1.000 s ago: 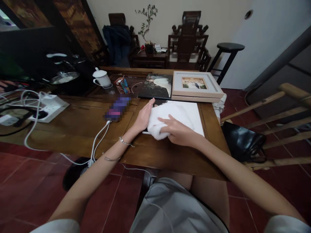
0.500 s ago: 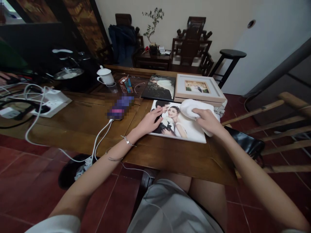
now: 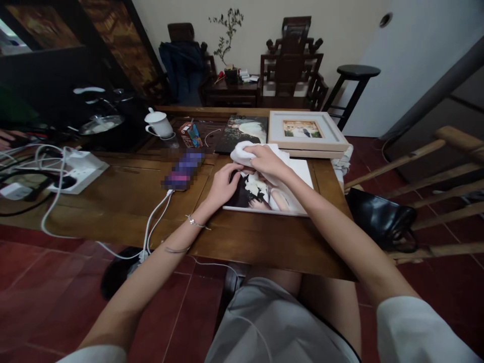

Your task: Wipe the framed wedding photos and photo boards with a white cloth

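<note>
On the bench (image 3: 272, 237), a framed picture (image 3: 302, 130) and a dark panel (image 3: 244, 135) are lying just behind the photo print (image 3: 254, 189); the right grip (image 3: 266, 160) is pinching the white cloth (image 3: 242, 150), now covering the print's upper left rather than its right side; the left grip (image 3: 223, 181) is resting spread at its left edge; a plant (image 3: 229, 35) is standing in a pot (image 3: 231, 75).

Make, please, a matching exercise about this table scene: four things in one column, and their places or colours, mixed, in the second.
Things:
1. White cloth
2. Left hand
3. Lidded mug
4. Handbag

Places or colours:
A. Left of the small box
B. Shiny black
C. Held in the right hand
D. At the left side of the photo print

Pairs: 1-C, 2-D, 3-A, 4-B
</note>
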Demonstrator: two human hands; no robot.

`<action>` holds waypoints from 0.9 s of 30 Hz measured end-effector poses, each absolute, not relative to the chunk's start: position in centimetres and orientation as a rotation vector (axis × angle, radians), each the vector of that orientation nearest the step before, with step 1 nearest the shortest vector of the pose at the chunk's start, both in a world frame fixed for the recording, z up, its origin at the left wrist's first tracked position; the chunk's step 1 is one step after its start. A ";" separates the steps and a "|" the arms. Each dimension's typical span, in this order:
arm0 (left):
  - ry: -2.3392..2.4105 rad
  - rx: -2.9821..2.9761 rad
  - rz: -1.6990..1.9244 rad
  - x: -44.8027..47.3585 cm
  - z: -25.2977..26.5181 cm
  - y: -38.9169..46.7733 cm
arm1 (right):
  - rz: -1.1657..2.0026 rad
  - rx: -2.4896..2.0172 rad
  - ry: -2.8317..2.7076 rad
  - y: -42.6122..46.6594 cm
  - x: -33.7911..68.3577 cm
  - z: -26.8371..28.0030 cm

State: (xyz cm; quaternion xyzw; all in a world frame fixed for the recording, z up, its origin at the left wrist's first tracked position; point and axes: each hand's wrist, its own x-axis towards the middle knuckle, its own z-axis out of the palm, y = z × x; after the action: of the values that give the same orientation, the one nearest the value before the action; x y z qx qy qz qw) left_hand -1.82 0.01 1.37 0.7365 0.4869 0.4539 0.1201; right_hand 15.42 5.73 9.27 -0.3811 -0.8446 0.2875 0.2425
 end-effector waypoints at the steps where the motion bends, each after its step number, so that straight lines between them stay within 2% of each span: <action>1: 1.438 2.086 1.391 -1.9 1.3 0.2 | 0.766 -1.073 -2.307 5.3 16.0 9.1; 8: 1.433 1.712 1.623 -1.4 1.6 -0.1 | 0.368 -1.205 -2.561 0.4 19.1 7.5; 14: 1.342 1.456 1.745 -1.2 2.3 -0.7 | 0.374 -0.782 -2.805 -5.2 19.4 6.9; 17: 1.242 1.368 1.845 -1.0 2.8 -1.1 | 0.272 -0.643 -2.780 -7.5 19.6 7.0; 23: 1.035 1.405 1.947 -0.4 4.2 -2.7 | -0.057 -0.886 -2.578 -9.3 19.2 5.6; 27: 1.002 1.491 1.952 -0.2 4.6 -3.3 | -0.028 -0.950 -2.405 -8.8 19.1 5.2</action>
State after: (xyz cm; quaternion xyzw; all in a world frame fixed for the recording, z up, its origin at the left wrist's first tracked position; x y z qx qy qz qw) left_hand -0.15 -3.34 4.63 0.5452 0.3665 0.7140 0.2420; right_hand 19.10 -8.84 5.15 -0.3534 -0.8943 -0.0102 0.2742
